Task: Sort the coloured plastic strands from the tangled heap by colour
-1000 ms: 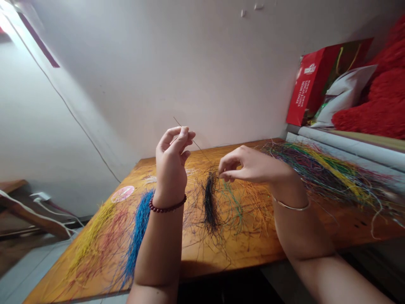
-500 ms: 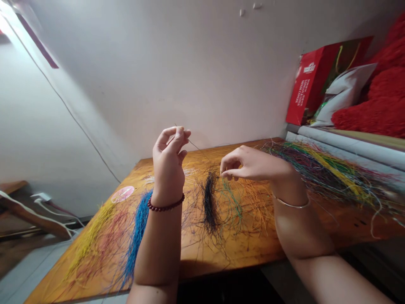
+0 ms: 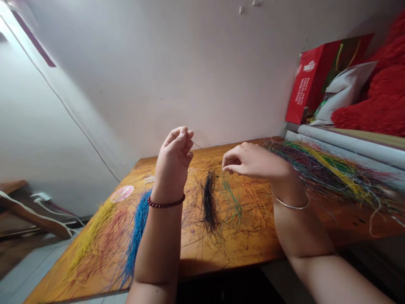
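Note:
My left hand (image 3: 174, 162) is raised above the wooden table (image 3: 253, 249), fingers pinched on a thin dark strand (image 3: 196, 145) that runs toward my right hand (image 3: 253, 162). That hand also pinches the strand, hovering over a black strand pile (image 3: 209, 202). Sorted piles lie on the table: yellow (image 3: 90, 236), pink (image 3: 109, 234), blue (image 3: 136, 230), green (image 3: 232, 200) and orange (image 3: 256, 202). A mixed tangle of coloured strands (image 3: 325, 169) spreads at the right.
A red carton (image 3: 308, 82), a white bag (image 3: 343, 90) and a red fluffy cushion (image 3: 379, 101) sit on a ledge at the right. A white wall stands behind the table. Cables and a plug (image 3: 39, 198) lie on the floor at the left.
My left hand has drawn the strand in, so its free end no longer sticks up above the fingers. My right hand has shifted slightly up and right.

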Demonstrator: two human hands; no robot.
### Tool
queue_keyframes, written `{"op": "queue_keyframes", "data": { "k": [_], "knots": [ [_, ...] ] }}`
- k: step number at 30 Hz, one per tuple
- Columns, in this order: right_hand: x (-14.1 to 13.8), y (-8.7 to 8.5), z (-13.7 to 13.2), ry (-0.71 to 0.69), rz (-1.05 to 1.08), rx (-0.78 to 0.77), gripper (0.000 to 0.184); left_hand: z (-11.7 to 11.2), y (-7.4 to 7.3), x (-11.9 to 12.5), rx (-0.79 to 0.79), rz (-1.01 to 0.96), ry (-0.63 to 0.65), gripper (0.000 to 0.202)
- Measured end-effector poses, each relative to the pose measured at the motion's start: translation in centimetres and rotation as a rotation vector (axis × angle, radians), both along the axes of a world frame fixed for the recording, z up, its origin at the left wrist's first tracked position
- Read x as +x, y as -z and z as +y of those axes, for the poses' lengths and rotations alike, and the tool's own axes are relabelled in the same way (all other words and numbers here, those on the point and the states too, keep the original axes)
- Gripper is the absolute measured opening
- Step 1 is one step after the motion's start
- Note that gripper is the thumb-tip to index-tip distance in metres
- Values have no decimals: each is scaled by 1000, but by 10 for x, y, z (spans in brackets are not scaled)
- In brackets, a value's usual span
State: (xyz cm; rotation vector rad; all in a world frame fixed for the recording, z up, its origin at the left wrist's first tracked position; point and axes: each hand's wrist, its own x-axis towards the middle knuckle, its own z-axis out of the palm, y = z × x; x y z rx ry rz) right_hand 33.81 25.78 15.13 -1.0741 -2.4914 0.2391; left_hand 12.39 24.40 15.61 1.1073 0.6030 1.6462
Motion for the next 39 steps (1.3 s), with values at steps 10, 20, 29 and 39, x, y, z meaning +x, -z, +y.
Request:
{"op": "queue_keyframes", "data": {
  "k": [10, 20, 29, 39],
  "knots": [
    [-9, 6, 14, 391, 540, 427, 23, -11, -5, -9, -14, 96, 281, 15],
    [-15, 5, 1, 519, 740, 704, 32, -17, 2, 2, 244, 749, 257, 18],
    [-17, 4, -14, 442, 666, 620, 35, -8, 5, 5, 246, 849, 256, 23],
    [-22, 8, -14, 533, 683, 753, 33, -2, 8, 3, 238, 874, 253, 24]
  ]
}}
